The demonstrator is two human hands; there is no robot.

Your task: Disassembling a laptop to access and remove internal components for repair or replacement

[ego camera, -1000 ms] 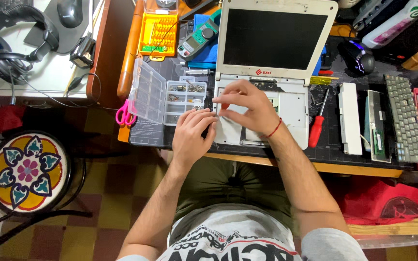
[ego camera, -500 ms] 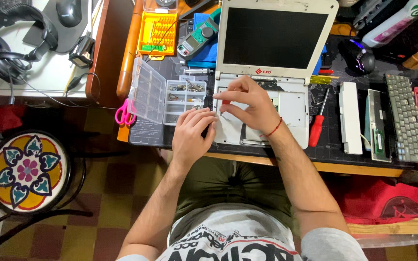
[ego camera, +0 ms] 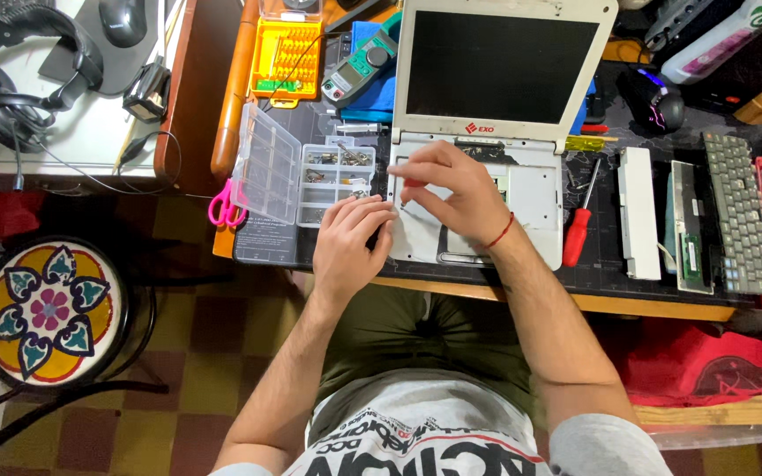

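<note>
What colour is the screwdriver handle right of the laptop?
Red; the screwdriver handle shows best in the head view.

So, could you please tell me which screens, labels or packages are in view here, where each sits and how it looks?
Laptop screen: top centre, dark rectangle in a white frame, unlit, above both hands.
Laptop label: small red mark below the screen.
Meter display: left of the laptop, small grey window on a green meter.
Bit case: top, left of the meter, orange, clear lid.
Parts box: beside the left hand, clear, open.
</note>
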